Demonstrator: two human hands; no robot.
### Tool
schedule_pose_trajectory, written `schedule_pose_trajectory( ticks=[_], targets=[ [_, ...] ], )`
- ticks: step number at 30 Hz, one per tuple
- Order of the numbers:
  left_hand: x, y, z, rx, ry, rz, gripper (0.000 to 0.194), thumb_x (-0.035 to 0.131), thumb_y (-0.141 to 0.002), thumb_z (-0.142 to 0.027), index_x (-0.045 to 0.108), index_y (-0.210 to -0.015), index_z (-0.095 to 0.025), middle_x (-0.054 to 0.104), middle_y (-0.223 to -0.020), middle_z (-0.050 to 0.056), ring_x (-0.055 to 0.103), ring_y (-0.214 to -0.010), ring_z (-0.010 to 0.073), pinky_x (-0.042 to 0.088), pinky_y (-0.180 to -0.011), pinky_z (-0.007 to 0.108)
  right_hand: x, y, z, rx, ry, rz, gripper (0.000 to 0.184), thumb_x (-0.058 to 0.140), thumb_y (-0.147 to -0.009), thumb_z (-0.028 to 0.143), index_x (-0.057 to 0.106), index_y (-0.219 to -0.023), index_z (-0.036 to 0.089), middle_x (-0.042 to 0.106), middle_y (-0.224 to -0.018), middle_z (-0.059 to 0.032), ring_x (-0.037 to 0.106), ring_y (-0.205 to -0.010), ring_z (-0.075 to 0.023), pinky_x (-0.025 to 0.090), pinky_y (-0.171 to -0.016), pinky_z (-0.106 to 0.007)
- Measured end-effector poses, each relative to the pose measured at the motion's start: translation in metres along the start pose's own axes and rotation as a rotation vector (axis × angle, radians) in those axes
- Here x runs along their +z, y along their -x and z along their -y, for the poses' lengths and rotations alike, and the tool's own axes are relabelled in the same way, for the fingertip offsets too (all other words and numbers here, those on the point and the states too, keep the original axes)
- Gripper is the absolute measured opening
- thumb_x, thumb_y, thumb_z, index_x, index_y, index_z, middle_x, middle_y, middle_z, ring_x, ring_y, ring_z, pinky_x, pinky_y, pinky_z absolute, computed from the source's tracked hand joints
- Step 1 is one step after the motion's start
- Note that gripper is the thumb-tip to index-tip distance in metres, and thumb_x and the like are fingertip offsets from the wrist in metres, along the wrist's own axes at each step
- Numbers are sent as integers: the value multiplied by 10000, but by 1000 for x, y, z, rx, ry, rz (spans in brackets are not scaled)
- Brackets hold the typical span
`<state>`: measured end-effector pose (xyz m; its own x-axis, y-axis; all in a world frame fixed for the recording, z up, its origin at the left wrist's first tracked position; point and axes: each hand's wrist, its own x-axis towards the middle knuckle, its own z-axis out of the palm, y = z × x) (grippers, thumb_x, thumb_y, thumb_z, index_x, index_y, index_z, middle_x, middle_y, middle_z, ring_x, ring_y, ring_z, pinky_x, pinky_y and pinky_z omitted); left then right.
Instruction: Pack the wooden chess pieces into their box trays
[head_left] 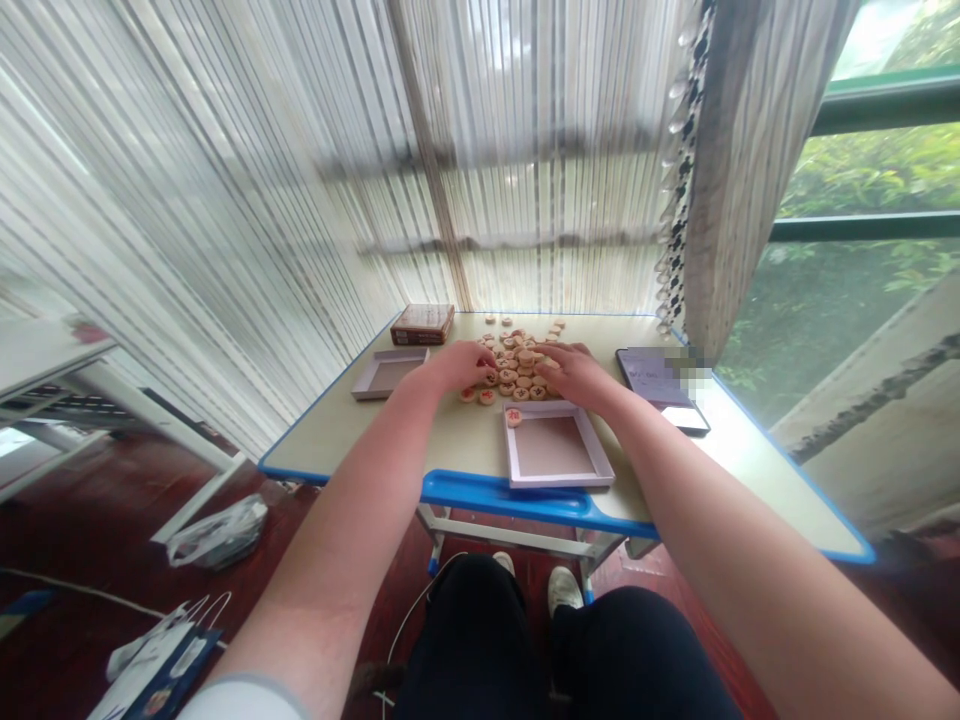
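Note:
A heap of round wooden xiangqi pieces (pixel 508 377) with red and dark characters lies mid-table. My left hand (pixel 466 366) is at the heap's left side, its fingers bent together at the pieces; whatever they hold is hidden. Across the heap, my right hand (pixel 574 368) rests with fingers stretched over the pieces on that side, the palm hidden. Nearer to me is a shallow open box tray (pixel 598 450) with white walls. One xiangqi piece with a red character (pixel 513 417) sits in its far left corner.
Left of the heap lies another shallow box half (pixel 366 383), with a closed brown box (pixel 422 324) behind it. A phone or tablet (pixel 651 375) lies at the right. The table has a blue edge (pixel 450 485). Sheer curtains (pixel 525 180) hang behind it.

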<state>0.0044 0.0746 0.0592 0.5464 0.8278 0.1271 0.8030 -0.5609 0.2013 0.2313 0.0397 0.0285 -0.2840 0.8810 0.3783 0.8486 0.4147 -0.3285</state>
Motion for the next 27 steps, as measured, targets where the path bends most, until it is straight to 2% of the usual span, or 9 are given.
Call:
schedule_pose_trajectory(
  ticks=[2,4,11,18,21,24,27],
  targets=[
    [2,0,1,-12,-9,-1,263,536,-751,-246,729,-926,-208,719,-866,44,631,-772,163,455,-699,227,1,-2,2,-34,-29,59,457,366,-909,418,517,-1299,234,512,-1341,-33,385,-1249,-241,279,-1045,-377],
    [3,-1,2,-39,-34,-20,249,546,-743,-246,737,-901,-214,722,-852,44,633,-768,162,453,-686,224,2,-3,3,-53,-41,87,445,333,-923,423,553,-1262,239,532,-1321,-23,397,-1246,-226,268,-1052,-368],
    [-3,0,1,-86,-113,-100,251,524,-756,-267,747,-848,-198,717,-784,56,626,-724,167,447,-668,244,-1,-3,1,-5,65,2,329,426,-879,341,684,-1025,198,658,-1073,-68,525,-1007,-231,363,-937,-347],
    [-4,1,6,-106,-65,-7,211,592,-702,-238,750,-838,-207,715,-760,38,631,-708,168,451,-649,244,0,-4,-7,29,104,-14,271,498,-822,340,731,-907,234,681,-997,-48,538,-945,-241,400,-881,-335],
    [-2,-1,9,-106,-61,-62,224,570,-731,-242,744,-868,-202,719,-806,45,638,-755,177,464,-691,259,-1,-4,-12,73,97,-28,252,527,-794,317,738,-899,228,695,-973,-53,568,-928,-234,410,-878,-328],
    [2,-4,7,-70,-59,-154,242,539,-765,-230,733,-906,-192,718,-880,58,636,-839,190,471,-788,291,0,-5,-15,142,66,-26,305,515,-799,314,716,-1002,207,709,-930,-70,600,-900,-231,437,-831,-317],
    [6,-6,-4,40,3,-262,275,508,-808,-235,704,-998,-198,698,-1005,58,606,-980,192,442,-915,324,1,-7,-16,138,42,-14,324,475,-823,280,707,-1033,198,713,-922,-76,614,-890,-225,444,-803,-302]
  ],
)
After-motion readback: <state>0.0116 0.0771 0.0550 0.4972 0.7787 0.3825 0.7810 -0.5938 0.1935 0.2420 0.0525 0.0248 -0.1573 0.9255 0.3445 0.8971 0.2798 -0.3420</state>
